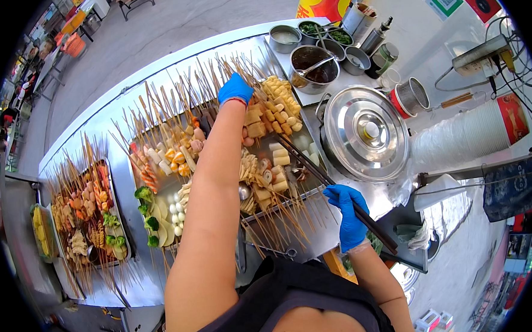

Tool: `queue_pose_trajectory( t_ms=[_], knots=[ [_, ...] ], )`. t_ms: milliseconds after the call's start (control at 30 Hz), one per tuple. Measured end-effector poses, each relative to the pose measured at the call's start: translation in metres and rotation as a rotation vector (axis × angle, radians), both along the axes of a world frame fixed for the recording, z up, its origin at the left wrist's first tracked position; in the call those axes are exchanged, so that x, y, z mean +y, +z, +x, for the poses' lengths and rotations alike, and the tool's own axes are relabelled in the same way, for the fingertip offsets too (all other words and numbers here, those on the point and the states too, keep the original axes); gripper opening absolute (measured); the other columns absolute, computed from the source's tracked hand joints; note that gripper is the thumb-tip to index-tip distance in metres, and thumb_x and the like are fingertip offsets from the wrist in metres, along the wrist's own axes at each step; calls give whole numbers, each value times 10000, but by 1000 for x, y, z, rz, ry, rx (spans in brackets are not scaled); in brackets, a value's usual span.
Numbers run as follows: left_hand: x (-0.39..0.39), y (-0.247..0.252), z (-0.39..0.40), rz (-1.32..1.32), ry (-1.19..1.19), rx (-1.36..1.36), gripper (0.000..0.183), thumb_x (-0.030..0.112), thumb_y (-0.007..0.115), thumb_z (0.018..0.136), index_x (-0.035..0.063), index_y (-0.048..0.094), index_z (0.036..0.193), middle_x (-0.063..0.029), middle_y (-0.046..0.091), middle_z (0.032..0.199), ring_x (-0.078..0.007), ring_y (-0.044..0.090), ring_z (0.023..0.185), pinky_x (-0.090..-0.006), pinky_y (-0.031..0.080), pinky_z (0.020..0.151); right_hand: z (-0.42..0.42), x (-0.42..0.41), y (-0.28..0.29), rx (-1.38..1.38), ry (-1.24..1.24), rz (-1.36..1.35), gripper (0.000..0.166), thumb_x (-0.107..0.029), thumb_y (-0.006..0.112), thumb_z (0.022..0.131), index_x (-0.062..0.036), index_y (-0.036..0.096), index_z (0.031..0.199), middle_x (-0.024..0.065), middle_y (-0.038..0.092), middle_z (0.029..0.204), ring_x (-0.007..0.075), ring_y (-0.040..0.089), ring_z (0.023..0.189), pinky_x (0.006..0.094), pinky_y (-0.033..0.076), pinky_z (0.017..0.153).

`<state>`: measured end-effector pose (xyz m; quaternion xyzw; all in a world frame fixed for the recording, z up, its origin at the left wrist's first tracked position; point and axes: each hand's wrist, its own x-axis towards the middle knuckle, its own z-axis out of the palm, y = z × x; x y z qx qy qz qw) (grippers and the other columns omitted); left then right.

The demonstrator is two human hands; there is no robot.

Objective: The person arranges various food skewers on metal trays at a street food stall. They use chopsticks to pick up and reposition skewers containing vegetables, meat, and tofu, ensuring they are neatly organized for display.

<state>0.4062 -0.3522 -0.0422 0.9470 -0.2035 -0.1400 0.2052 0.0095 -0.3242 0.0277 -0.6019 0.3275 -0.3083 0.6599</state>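
Observation:
My left hand (236, 90), in a blue glove, is at the upright ends of the bamboo skewers (198, 86) along the far side of a metal tray. Its fingertips are hidden, so any grip on a stick cannot be made out. My right hand (350, 215), gloved in blue too, is closed around long dark chopsticks (310, 163). Their tips point at the tray near fried tofu pieces (255, 123) and pale rolls (280, 154). In this tray also lie peeled quail eggs (177, 211), broccoli (144, 193), and folded tofu-skin skewers (249, 164). My left forearm covers its middle.
A second tray of skewers (86, 220) stands at the left. To the right are a lidded steel pot (367, 133), a bowl of dark sauce (309, 78) with a spoon, small tubs of greens (340, 36), stacked plastic-wrapped bowls (460, 128), and a power strip (480, 55) with cables.

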Motion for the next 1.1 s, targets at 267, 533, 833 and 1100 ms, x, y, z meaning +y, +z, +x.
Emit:
queue_pose_trajectory(
  t_ms=[267, 533, 833, 1100],
  knots=[
    [5, -53, 50, -164, 143, 38, 369, 195, 600, 764, -13, 553, 1066, -206, 634, 930, -298, 639, 815, -380, 524, 687, 2, 3, -8, -34, 58, -43, 213, -180, 493, 918, -2, 559, 1014, 123, 622, 974, 204, 615, 904, 307, 485, 793],
    [8, -38, 36, -864, 91, 512, 113, 20, 639, 716, 1, 646, 827, -94, 653, 781, -179, 621, 675, -302, 514, 602, 0, -1, -12, -47, 60, -63, 208, -176, 501, 914, -5, 555, 1018, 119, 616, 987, 195, 606, 926, 303, 478, 805],
    [22, -23, 37, -492, 97, 175, 566, 279, 742, 672, 3, 538, 1122, -163, 632, 958, -262, 625, 856, -356, 503, 772, 21, 4, -3, -36, 40, 145, 221, -170, 526, 902, 3, 569, 1033, 115, 620, 1000, 184, 603, 920, 286, 493, 785],
    [68, 12, 9, -909, 55, 57, 773, 190, 715, 725, 32, 283, 1345, -177, 513, 1151, -256, 560, 975, -340, 476, 806, 1, 9, 7, -70, -9, -49, 196, -149, 514, 906, 4, 564, 1017, 102, 621, 976, 165, 599, 893, 274, 478, 784]
  ],
)
